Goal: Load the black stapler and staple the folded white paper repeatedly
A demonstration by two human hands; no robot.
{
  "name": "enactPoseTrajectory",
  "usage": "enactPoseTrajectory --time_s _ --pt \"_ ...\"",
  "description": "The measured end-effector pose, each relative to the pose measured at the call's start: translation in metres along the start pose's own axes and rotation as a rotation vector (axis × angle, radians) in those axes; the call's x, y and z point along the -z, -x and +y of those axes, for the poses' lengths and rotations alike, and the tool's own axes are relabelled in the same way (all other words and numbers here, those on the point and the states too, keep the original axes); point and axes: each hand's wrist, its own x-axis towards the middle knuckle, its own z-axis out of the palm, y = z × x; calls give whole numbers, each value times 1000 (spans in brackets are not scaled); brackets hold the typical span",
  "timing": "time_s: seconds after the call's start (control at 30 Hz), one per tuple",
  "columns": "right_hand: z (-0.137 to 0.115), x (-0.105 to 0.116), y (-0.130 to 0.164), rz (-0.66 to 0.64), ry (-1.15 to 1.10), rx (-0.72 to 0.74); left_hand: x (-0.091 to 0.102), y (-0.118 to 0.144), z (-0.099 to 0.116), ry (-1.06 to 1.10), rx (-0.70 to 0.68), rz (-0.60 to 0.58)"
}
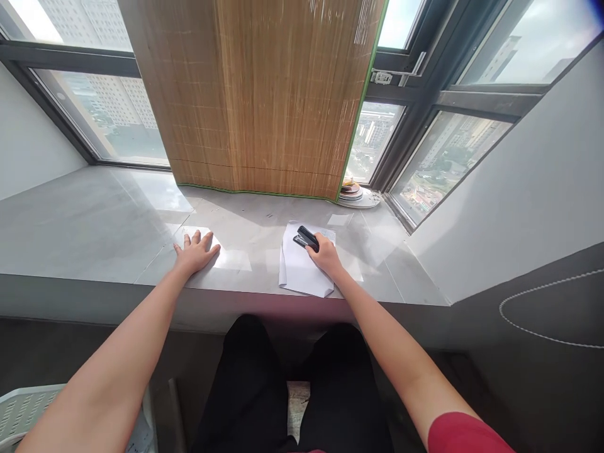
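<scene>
The right hand (pixel 325 255) is closed around a black stapler (pixel 306 238), holding it over the far edge of a small stack of white paper (pixel 302 270). The paper lies on a grey ledge (pixel 94 226) near its front edge. The left hand (pixel 195 251) lies flat on the ledge with fingers spread, holding nothing, well apart from the paper. Both arms reach straight forward. Behind hangs a bamboo blind (pixel 264 94) before the windows, with stacked plates (pixel 356 194) at its right.
</scene>
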Motion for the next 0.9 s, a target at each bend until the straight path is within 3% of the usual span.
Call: enactPoseTrajectory --time_s 0.07,0.13,0.23,0.27,0.4,0.63,0.83,0.9 --pt "-2 -2 0 4 -3 0 3 6 18 52 1 38" --pt "-2 -1 -2 -4 -18 -5 2 16 49 112 -107 72" --pt "2 6 -9 -69 -54 1 -14 35 108 209 -507 50" --pt "4 10 -12 -99 -58 10 -20 42 127 235 -576 41" --pt "9 23 -22 -179 -82 61 -43 62 177 202 -563 -58" --pt "9 29 -19 -166 -203 60 -47 69 181 140 -580 -75" --pt "14 29 -16 -282 -229 120 -49 69 179 174 -598 -42" --pt "15 27 -14 -264 -237 148 -50 70 179 177 -593 -41"
